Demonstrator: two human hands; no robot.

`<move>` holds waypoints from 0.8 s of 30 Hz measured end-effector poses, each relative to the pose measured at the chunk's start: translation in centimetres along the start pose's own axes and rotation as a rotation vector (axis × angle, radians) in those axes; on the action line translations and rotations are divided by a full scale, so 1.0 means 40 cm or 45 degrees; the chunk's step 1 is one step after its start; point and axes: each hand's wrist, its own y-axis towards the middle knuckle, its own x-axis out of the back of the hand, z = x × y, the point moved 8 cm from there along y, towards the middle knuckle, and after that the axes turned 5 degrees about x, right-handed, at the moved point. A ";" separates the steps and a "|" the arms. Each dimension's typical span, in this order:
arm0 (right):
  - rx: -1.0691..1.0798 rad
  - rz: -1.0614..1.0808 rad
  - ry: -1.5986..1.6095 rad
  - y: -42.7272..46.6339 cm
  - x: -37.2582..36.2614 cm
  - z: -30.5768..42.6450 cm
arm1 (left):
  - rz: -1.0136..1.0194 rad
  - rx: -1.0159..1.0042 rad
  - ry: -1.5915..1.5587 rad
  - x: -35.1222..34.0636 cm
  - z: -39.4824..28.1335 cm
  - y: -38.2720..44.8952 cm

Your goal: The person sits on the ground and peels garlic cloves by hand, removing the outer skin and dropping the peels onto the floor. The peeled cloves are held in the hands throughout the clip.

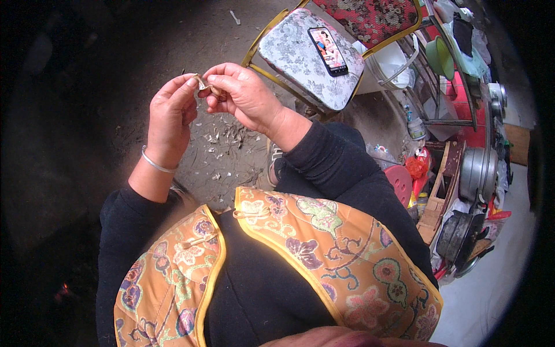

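Note:
Both hands are raised close together above the dirt floor. My left hand (171, 108), with a silver bangle at the wrist, pinches a thin, pale, papery piece of skin (200, 81) between thumb and forefinger. My right hand (243, 95) holds a small pale piece (215, 90), perhaps a garlic clove, in its fingers; the papery bit reaches from it to the left fingertips. The fingers partly hide the piece, so its kind is not certain. Scattered pale peelings (217, 139) lie on the floor below the hands.
A chair with a grey floral seat (286, 47) stands ahead to the right, a smartphone (328, 51) on it. Beyond are a red patterned chair (373, 17) and a white bucket (386, 60). At right are a pink stool (398, 184), a wooden crate (435, 195) and metal pots (477, 169).

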 end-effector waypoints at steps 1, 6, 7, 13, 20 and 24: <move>-0.013 0.016 0.014 0.000 -0.002 0.000 | 0.002 0.006 -0.003 0.001 0.001 0.002; -0.060 0.051 0.061 0.010 0.000 -0.016 | -0.023 -0.007 0.007 -0.003 -0.002 0.006; -0.066 0.063 0.079 0.011 0.000 -0.017 | -0.027 -0.007 -0.002 -0.004 -0.002 0.007; -0.024 0.014 0.160 0.022 0.007 -0.014 | -0.008 0.058 -0.050 -0.008 0.008 0.010; 0.034 -0.039 0.091 0.025 0.015 -0.002 | 0.001 0.011 -0.010 -0.012 0.003 0.011; 0.058 -0.063 -0.007 0.021 0.014 0.017 | 0.005 -0.003 0.028 -0.008 -0.001 0.011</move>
